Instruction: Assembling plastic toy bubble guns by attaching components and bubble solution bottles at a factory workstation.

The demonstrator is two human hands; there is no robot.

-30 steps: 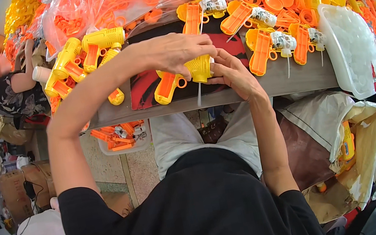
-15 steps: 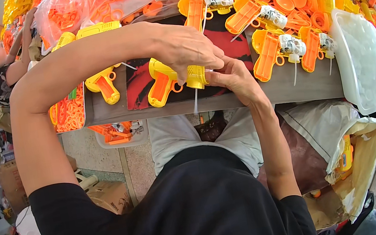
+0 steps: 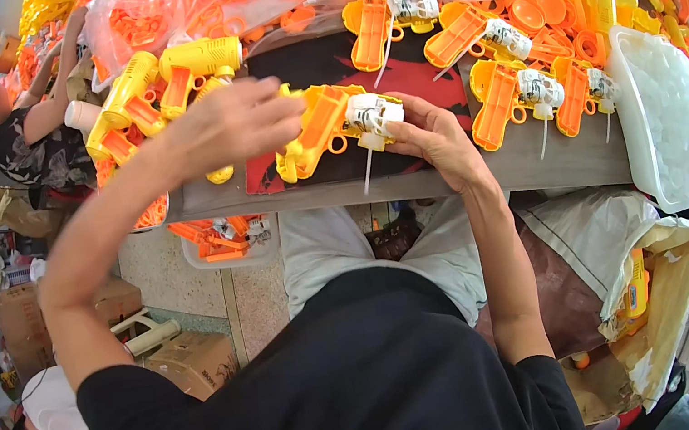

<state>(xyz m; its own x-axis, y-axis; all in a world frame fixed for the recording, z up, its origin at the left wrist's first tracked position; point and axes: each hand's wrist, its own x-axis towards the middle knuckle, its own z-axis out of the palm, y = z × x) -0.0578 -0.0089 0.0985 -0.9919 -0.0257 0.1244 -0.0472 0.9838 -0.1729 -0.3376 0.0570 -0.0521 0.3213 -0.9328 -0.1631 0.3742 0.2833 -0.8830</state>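
At the worktop's [image 3: 449,183] near edge, the left hand [image 3: 232,124] and right hand [image 3: 433,139] close on one orange-and-yellow toy gun half [image 3: 321,132] from opposite ends; its long axis runs left to right; both hands are touching it.
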